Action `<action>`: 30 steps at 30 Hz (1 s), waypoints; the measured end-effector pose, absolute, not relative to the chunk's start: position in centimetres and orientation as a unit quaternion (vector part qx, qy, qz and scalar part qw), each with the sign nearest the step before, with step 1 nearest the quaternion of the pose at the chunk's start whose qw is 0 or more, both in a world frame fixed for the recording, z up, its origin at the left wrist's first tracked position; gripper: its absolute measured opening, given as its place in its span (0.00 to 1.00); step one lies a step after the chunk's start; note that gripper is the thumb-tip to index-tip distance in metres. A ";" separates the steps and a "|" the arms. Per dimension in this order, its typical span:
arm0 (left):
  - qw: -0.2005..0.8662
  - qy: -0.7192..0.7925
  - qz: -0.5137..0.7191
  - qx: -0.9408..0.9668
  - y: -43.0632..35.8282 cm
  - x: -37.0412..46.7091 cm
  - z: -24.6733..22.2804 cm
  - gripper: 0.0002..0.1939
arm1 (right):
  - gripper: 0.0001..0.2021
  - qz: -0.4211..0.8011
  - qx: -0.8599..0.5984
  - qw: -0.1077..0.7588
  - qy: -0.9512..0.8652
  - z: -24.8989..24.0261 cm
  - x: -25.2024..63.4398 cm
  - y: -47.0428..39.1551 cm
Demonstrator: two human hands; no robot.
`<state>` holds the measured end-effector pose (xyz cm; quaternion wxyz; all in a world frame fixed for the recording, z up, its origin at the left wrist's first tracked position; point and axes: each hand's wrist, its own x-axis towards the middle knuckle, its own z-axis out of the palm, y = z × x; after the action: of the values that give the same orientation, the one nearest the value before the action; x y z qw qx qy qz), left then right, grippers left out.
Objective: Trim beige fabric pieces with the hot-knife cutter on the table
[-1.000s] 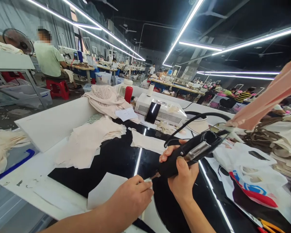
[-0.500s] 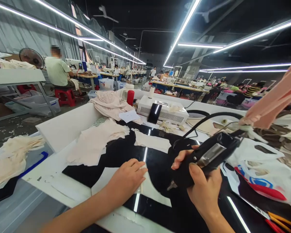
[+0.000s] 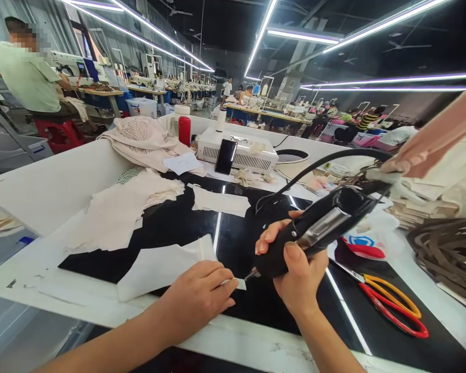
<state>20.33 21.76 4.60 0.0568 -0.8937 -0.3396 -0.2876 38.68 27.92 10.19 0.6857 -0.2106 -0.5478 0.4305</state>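
Note:
In the head view, my right hand [image 3: 299,269] is wrapped round a black corded handheld tool [image 3: 318,223] with a metal plate on its side. The tool slants down to the left, and its narrow metal tip is close to a white corner of a pale cut fabric panel [image 3: 155,267]. I cannot tell if they touch. My left hand [image 3: 202,292] has its fingers closed over the panel's right end, hiding part of it. Beneath the panel lies a glossy black work surface [image 3: 163,228]. A smaller pale fabric piece [image 3: 221,201] rests farther back.
Left of centre is a stack of cream fabric pieces [image 3: 112,212]. Scissors [image 3: 392,305] with orange and red handles lie at right. A phone [image 3: 226,156] leans on a white slotted box [image 3: 256,155]. A black cable [image 3: 314,165] arches behind the tool. A seated co-worker [image 3: 31,77] is far left.
My left hand has shifted from lying flat on the panel to gripping its right end, and the panel has turned and moved left. The tool's tip has come near my left fingertips. The view has swung right.

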 end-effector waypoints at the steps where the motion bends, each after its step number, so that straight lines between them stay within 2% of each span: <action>1: 0.056 -0.338 -0.281 -0.896 21.8 20.5 4.6 0.12 | 0.20 0.431 -0.212 0.687 -0.546 10.2 38.7 27.9; 10: 0.043 -0.362 -0.229 -0.903 22.0 21.0 3.9 0.17 | 0.21 0.433 -0.216 0.693 -0.535 10.0 38.8 27.8; 21: 0.030 -0.360 -0.241 -0.901 21.9 20.9 3.6 0.15 | 0.22 0.432 -0.228 0.692 -0.532 9.9 38.7 27.6; 30: 0.034 -0.365 -0.245 -0.898 21.9 21.0 3.7 0.13 | 0.19 0.435 -0.230 0.694 -0.526 10.2 38.8 27.3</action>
<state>20.98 21.94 3.66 0.0338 -0.8977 -0.3646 -0.2452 38.77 27.28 10.17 0.6941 -0.2296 -0.5257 0.4350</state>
